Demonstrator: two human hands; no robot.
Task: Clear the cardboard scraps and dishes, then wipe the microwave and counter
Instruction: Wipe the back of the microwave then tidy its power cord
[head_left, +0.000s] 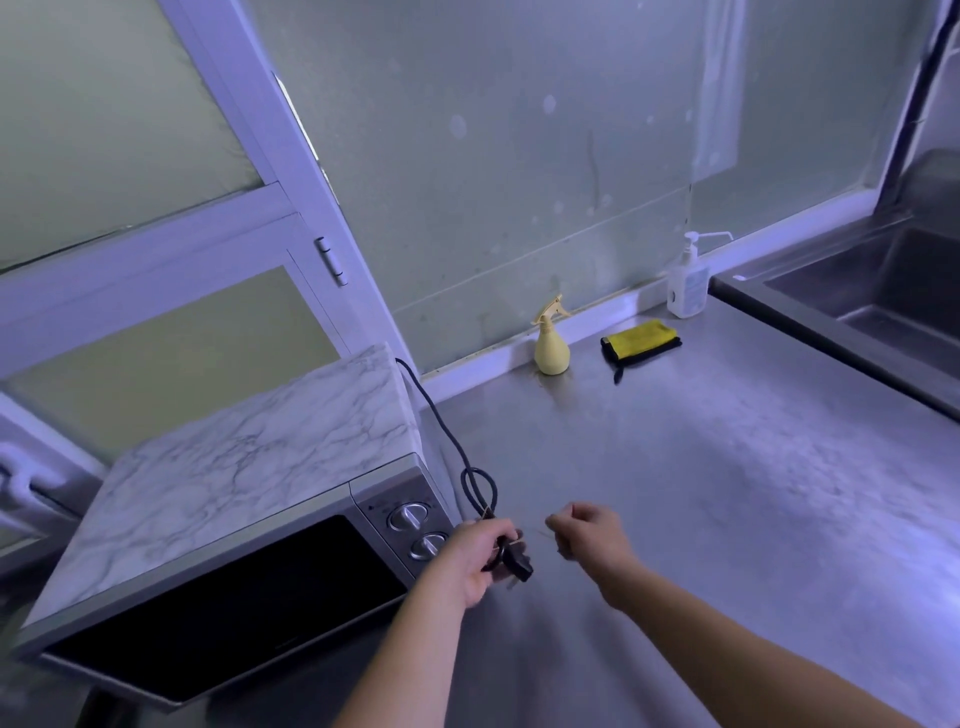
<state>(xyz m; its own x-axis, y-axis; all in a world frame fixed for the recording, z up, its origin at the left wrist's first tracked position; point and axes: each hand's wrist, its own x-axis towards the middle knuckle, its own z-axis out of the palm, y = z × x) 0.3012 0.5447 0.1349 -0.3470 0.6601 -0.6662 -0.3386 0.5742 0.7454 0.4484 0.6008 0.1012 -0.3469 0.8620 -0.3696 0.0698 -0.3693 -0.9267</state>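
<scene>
Left hand (470, 564) grips the black power cord (452, 441) by its plug, just right of the microwave (234, 519) at near left; right hand (589, 538) close beside it, fingers curled, can't tell if pinching anything; yellow cloth (641, 340) and spray bottle (551, 343) sit far back on the counter (727, 493).

Dim, cool exposure with a blue-violet cast, lit diffusely through the frosted panes (519, 156) behind the counter (727, 467). Mottled sheen on the steel toward the right edge; soft shadows under the forearms and beside the microwave (234, 467). Wide-angle bowing of straight lines at the borders, slight blur at the left hand (470, 558).
</scene>
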